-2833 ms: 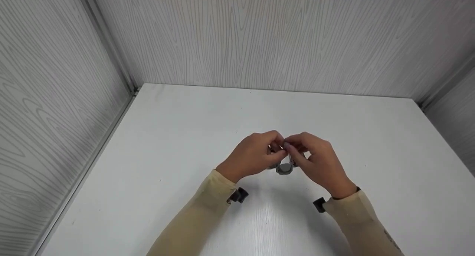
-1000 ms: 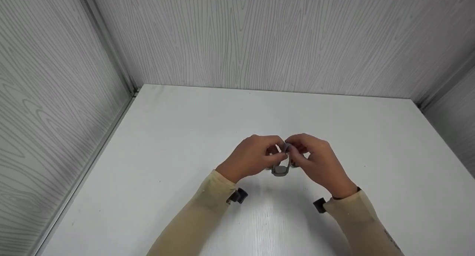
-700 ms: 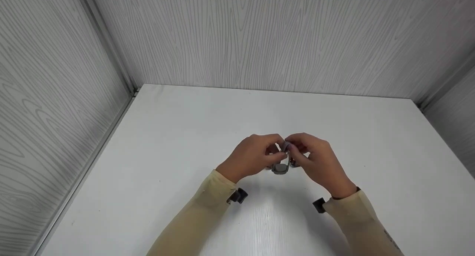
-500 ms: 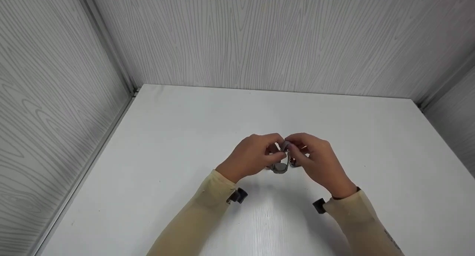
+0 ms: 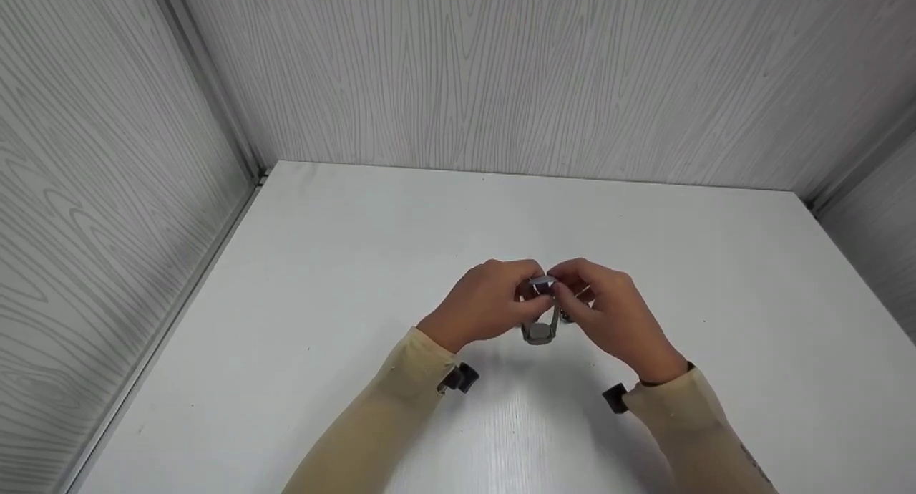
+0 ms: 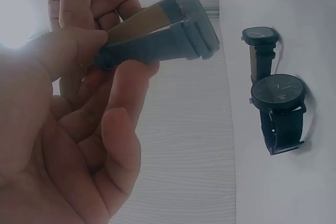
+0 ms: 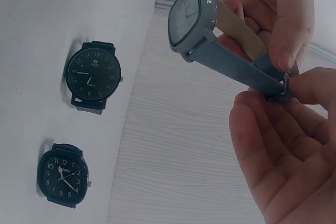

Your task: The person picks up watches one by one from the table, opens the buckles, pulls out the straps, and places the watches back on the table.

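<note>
Above the table (image 5: 358, 265), clear of it, hangs the gray watch (image 7: 194, 19) — left hand (image 5: 486, 301) and right hand (image 5: 608, 315) each clamp fingers on its strap (image 7: 231, 69). Near it, below, sit a round black watch (image 7: 93, 78) and a squarish black watch (image 7: 64, 176); well beyond it — the table's far edge (image 5: 529, 177).

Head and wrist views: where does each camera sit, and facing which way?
Head: on the head, facing forward and down at the table; left hand, right hand and sleeves show.
Left wrist: on that wrist, facing the grey watch; left hand near, right hand beyond.
Right wrist: on that wrist, facing the grey watch; right hand near, left hand beyond.
Both wrist views also share the round black watch and square black watch.
</note>
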Demonstrator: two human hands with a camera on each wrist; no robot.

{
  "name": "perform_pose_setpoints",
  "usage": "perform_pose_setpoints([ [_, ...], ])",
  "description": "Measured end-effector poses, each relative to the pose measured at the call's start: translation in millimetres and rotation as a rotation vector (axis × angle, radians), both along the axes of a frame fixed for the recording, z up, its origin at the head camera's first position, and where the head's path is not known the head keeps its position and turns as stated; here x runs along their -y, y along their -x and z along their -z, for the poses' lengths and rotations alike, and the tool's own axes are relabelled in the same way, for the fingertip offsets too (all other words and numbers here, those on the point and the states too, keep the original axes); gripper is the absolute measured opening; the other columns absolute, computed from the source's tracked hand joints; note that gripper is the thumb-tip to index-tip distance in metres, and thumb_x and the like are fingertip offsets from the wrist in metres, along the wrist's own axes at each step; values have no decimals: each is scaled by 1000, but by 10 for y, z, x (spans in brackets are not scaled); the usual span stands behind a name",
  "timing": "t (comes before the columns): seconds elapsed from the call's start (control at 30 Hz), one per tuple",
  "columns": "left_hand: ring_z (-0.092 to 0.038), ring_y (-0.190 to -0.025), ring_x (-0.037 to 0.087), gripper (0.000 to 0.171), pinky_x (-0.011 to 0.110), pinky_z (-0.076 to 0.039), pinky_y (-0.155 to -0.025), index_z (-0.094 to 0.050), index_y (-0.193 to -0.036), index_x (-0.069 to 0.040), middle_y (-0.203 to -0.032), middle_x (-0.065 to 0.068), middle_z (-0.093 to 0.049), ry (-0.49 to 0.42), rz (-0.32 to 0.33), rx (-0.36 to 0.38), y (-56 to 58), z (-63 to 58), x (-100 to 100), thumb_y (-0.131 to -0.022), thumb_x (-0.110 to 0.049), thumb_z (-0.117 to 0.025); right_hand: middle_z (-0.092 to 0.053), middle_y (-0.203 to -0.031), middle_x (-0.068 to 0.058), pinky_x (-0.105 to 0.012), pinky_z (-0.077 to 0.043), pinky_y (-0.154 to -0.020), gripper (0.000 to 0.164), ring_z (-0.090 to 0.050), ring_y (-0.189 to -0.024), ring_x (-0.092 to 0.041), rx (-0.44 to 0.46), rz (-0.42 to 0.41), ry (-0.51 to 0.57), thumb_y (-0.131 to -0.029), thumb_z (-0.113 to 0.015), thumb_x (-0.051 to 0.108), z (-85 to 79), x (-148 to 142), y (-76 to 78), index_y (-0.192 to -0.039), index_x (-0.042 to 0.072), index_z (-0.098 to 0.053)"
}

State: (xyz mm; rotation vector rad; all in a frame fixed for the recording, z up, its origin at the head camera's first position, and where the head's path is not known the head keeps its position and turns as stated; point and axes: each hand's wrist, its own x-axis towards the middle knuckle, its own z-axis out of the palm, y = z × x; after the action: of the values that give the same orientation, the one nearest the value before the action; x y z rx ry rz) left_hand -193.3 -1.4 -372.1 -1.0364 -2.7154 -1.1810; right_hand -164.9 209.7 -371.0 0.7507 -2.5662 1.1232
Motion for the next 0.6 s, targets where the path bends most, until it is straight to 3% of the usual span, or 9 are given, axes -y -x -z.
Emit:
perform_pose_setpoints([
  [0.3,-54,-64,5,12,24,-42,-59,-71,-105,-20,-77,-11,-65,-38,17,18,9,28,-3,-100,-31,-68,-72,-88,4,-30,-57,-65,10,-68,-72,-12,147,49,8,-105,-63,20,-9,-11,-11,-106,17,-72],
  [0.6,-64,-74,4,16,26,-52,-65,-72,-101,-20,-83,-13,-70,-72,20,100,24,0,4,-96,-35,-73,-69,-88,0,-29,-56,-66,15,-65,-76,-17,159,78,38,-106,-62,25,-13,-37,-9,-104,14,-73],
])
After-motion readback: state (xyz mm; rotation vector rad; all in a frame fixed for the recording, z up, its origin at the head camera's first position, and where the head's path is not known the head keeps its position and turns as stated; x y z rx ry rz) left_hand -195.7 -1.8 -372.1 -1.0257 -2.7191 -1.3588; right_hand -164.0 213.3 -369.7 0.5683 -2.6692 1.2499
